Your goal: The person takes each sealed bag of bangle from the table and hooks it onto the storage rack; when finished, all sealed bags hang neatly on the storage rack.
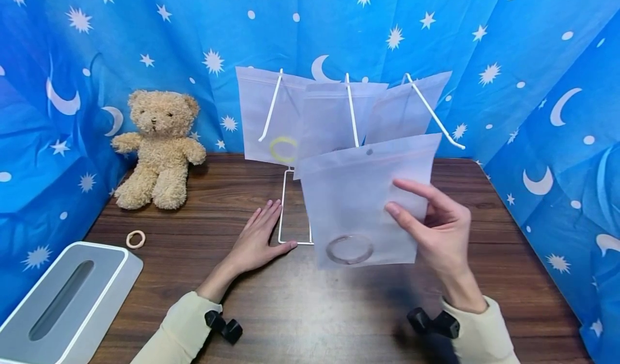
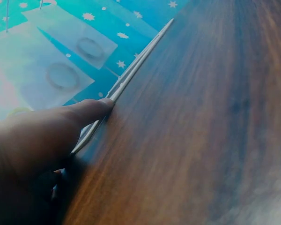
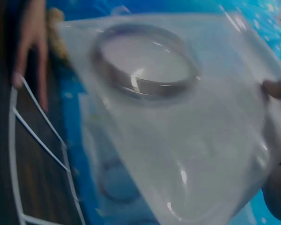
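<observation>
My right hand pinches the right side of a frosted zip bag between thumb and fingers. Low in this bag lies a clear brownish bangle, large in the right wrist view. The bag's punched hole is close to the front end of the middle hook; whether they touch I cannot tell. Behind it, more frosted bags hang on a white wire rack, the left one with a yellow bangle. My left hand rests with straight fingers against the rack's wire base.
A teddy bear sits at the back left. A small wooden ring lies near a grey and white tissue box. The right hook juts forward. Blue star-patterned curtains surround the brown wooden table.
</observation>
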Motion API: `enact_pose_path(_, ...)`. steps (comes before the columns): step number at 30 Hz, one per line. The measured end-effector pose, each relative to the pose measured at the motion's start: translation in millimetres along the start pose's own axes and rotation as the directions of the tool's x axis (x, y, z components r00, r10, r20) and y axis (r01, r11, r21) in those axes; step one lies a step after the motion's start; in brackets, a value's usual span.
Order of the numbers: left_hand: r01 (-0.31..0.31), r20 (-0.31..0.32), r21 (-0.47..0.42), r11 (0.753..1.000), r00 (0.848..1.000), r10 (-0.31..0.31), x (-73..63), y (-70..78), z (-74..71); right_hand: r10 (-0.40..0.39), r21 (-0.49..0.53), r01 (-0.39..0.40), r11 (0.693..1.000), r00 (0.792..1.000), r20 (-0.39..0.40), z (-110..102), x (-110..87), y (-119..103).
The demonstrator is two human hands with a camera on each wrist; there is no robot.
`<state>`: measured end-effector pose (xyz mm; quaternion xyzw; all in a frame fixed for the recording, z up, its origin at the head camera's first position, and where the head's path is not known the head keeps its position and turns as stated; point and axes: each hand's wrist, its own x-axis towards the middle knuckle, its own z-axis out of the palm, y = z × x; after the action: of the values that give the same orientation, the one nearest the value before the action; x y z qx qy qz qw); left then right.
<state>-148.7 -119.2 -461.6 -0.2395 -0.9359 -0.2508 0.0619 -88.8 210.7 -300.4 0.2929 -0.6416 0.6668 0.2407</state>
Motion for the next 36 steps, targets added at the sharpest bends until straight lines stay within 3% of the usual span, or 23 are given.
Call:
enact_pose_path(5, 0.002, 0.001, -0.006, 1.000, 1.000, -0.002, -0.3, -0.4, -0.3, -0.051, -0.036, 0.049, 0.998, 0.997, -0.060, 22, -3.1, 2)
enact_pose_path(12, 0.002, 0.005, -0.003, 1.000, 1.000, -0.002, 0.4, -0.1, -0.5, -0.090, -0.051, 0.084, 0.995, 0.987, -0.132, 31, -4.7, 5)
enact_pose_path(36, -0.008, -0.001, 0.006, 1.000, 1.000, 0.008, 0.3, -1.6, 0.0, -0.084, -0.103, 0.069, 0.992, 0.986, -0.145, 35, -3.2, 13)
